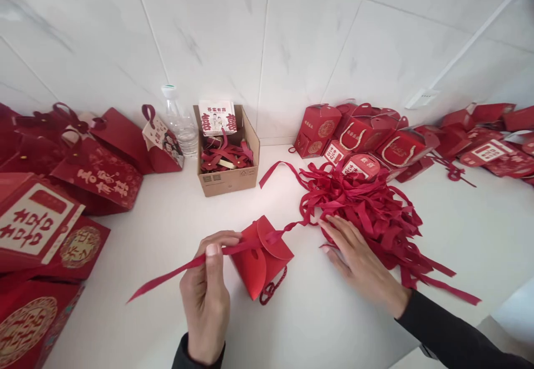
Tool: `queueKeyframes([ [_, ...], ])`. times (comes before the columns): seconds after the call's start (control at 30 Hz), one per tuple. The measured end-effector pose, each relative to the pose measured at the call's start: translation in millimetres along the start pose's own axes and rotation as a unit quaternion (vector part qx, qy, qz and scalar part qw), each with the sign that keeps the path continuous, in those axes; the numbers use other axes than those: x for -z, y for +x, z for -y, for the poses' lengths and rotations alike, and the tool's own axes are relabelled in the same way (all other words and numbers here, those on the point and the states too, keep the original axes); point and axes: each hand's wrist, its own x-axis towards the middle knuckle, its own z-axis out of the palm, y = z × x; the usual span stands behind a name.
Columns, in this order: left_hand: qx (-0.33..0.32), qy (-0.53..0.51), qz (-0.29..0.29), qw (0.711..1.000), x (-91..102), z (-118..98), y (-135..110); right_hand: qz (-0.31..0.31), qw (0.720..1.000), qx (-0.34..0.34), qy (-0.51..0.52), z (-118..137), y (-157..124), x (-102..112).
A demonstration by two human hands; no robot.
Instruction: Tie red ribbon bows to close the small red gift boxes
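A red paper gift box (262, 257) with petal-like top flaps rests in front of me, a knotted red cord (270, 291) at its near side. The red ribbon (175, 273) runs across its top toward the pile. Between thumb and fingers, my left hand (208, 285) pinches that ribbon, its loose end pointing left. My right hand (354, 257) lies with fingers stretched out at the near edge of a tangled pile of red ribbons (367, 207). Its fingertips touch the ribbons there.
Behind stands a cardboard box (231, 182) with red pieces and a printed card, beside a plastic bottle (179, 124). Finished-looking red boxes (95, 174) crowd the left. More red boxes (362, 129) line the wall (308, 40) at right, near a socket (422, 98).
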Motion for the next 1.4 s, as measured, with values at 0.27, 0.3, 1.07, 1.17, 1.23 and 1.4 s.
queueKeyframes([
  [0.27,-0.009,-0.056,0.025,0.998,-0.4,9,-3,-0.074,0.997,-0.006,-0.038,9,14,23],
  [0.3,-0.027,-0.053,0.029,0.998,-0.4,10,-3,-0.077,0.997,0.004,-0.026,30,18,29],
  [1.07,-0.04,0.039,0.181,0.982,0.6,4,-3,0.06,0.873,-0.016,0.484,143,78,55],
  [1.17,-0.005,-0.021,0.168,0.985,1.4,4,-6,0.096,0.841,-0.044,0.53,149,79,59],
  [1.23,0.018,-0.071,0.172,0.982,1.6,5,-7,0.146,0.815,-0.052,0.558,152,80,60],
  [1.4,0.03,-0.12,0.151,0.981,1.5,7,-6,0.184,0.796,-0.053,0.574,154,81,62],
])
